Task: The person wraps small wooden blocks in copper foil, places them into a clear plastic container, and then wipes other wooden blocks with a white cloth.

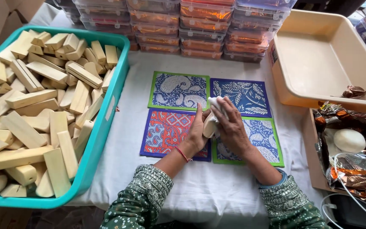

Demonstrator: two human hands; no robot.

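My left hand [197, 133] and my right hand [231, 127] meet over the middle of the table. Between them is a pale wooden block [209, 125], gripped by the left hand from the left side. My right hand presses a small white cloth [217, 103] against the top of the block, fingers curled over it. Below the hands lie patterned square mats: a green-edged blue paisley mat [178, 90], a dark blue leaf mat [242, 96], a red and blue mat [164, 131] and a green-edged blue mat [265, 146].
A teal bin [106, 123] full of pale wooden blocks fills the left. Stacked clear lidded boxes [183, 25] line the back. A beige tray [331, 59] sits at right, with a brown crinkled wrapper [354, 91] in it. Shiny foil wrappers with a white round lump [349, 140] lie lower right.
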